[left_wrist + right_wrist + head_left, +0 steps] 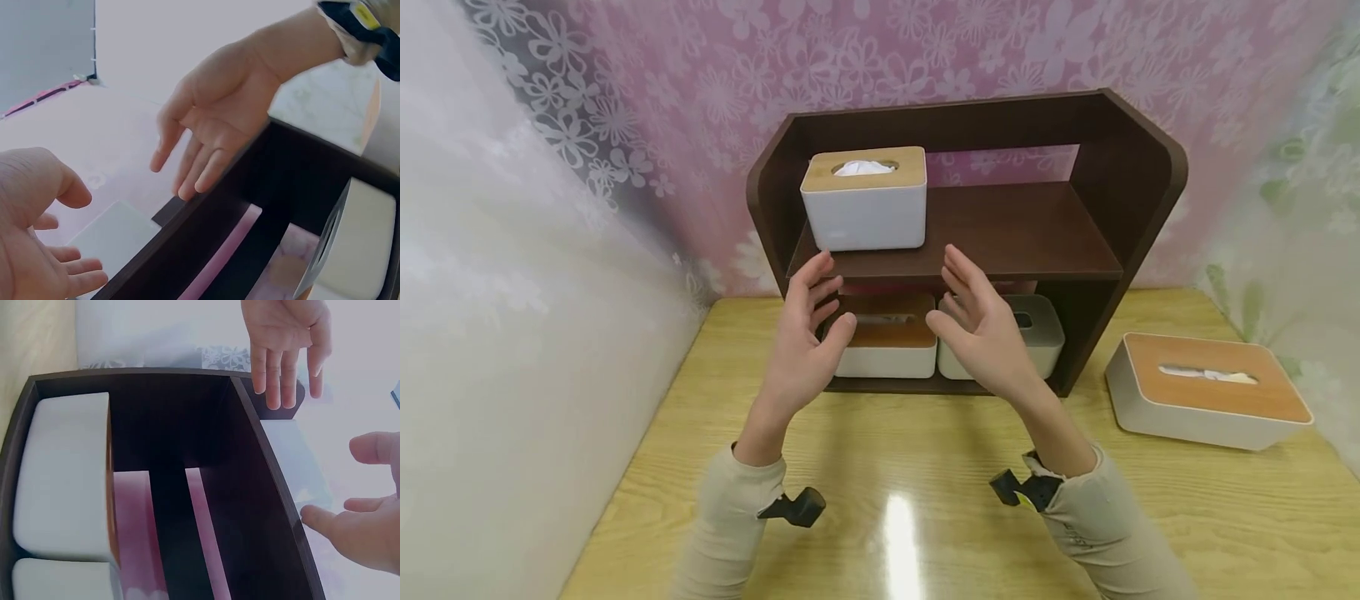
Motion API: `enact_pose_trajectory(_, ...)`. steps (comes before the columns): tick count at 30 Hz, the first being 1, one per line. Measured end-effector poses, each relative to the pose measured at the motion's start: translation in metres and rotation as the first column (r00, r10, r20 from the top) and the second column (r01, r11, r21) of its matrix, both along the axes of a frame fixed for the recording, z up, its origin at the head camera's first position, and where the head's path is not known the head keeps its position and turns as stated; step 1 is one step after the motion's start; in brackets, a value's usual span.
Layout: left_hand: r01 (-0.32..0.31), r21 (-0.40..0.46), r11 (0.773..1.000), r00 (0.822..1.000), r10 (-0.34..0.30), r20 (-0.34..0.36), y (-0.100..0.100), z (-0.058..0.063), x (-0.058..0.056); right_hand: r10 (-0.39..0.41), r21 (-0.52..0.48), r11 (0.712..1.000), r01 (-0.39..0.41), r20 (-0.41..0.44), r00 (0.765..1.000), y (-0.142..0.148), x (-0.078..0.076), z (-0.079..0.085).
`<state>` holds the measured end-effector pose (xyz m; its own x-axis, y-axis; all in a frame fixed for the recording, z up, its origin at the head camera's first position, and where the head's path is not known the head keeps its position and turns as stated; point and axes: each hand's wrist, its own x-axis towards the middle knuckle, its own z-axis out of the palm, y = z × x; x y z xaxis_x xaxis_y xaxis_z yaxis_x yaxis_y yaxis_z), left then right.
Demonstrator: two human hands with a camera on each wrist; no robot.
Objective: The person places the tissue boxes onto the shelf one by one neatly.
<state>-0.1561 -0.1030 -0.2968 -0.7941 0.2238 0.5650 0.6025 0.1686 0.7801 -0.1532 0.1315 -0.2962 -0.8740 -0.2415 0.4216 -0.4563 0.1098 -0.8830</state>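
A tissue box (pixel 865 218) with a white body and a wood-look lid stands at the left of the upper shelf, white tissue showing in its oval slot. Just in front of the rack, below that box's front edge, is my left hand (pixel 801 354), its fingers loosely extended. My right hand (pixel 985 337) faces it across a gap, palm inward and fingers relaxed. Neither hand holds anything. In the left wrist view the right hand (pixel 228 103) also shows, apart from the rack. The right wrist view has the left hand (pixel 287 344) at the top, fingers straight.
The dark brown two-tier rack (pixel 1022 225) stands on the wooden table (pixel 850 467). Its lower level holds a brown-lidded tissue box (pixel 887 360) and a smaller grey-lidded box (pixel 1047 329). Another wood-lidded tissue box (pixel 1210 421) sits at right. Walls flank both sides.
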Motion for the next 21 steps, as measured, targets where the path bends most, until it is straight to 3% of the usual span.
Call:
enact_pose_trajectory(9,0.110,0.017,0.994,0.994,-0.110,-0.018,0.033,-0.019,0.021,-0.022,-0.051,0.999,0.018,-0.082,0.996,0.027,0.032,-0.019)
enact_pose_trajectory(16,0.198,-0.028,0.980,0.980,-0.199,-0.010,0.070,-0.025,0.028,-0.111,0.007,0.993,0.117,-0.259,0.960,0.054,0.050,-0.024)
enact_pose_trajectory(21,0.275,-0.082,0.958,0.961,-0.275,0.007,0.097,-0.031,0.029,-0.148,0.027,0.986,0.164,-0.304,0.941,0.081,0.053,-0.028)
